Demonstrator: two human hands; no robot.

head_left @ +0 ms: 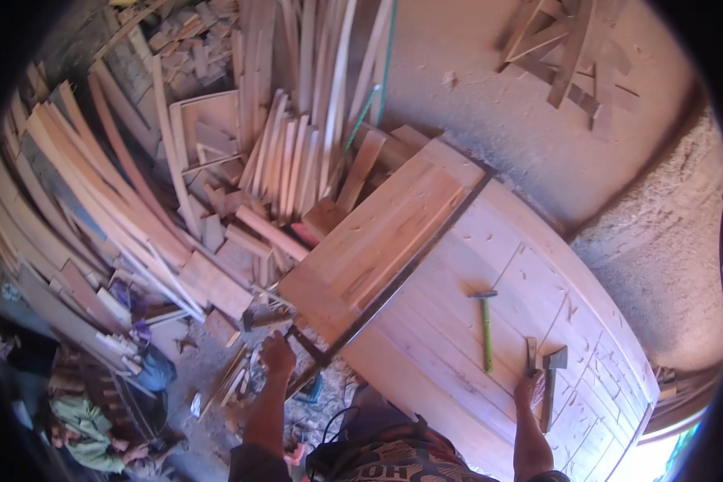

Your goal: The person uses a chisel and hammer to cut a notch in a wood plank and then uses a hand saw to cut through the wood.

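A long dark metal bar clamp [410, 271] lies across a framed wooden panel [361, 229] on the workbench. My left hand [277, 354] is closed at the clamp's near end, by its screw handle. Over the bench's right part, my right hand [527, 391] has its fingers curled at the lower end of a short, narrow piece [532, 352], whose kind I cannot make out. Right beside that hand lies a hammer [549, 386] with a broad metal head and a dark handle. Farther left on the boards rests a green-handled hammer [487, 331].
The pale plank workbench [450, 337] has grooves and scattered shavings. Long boards [108, 193] and upright strips [289, 161] crowd the left and back. Offcuts [566, 56] lie on the floor at the far right. Another person [88, 434] sits at the lower left.
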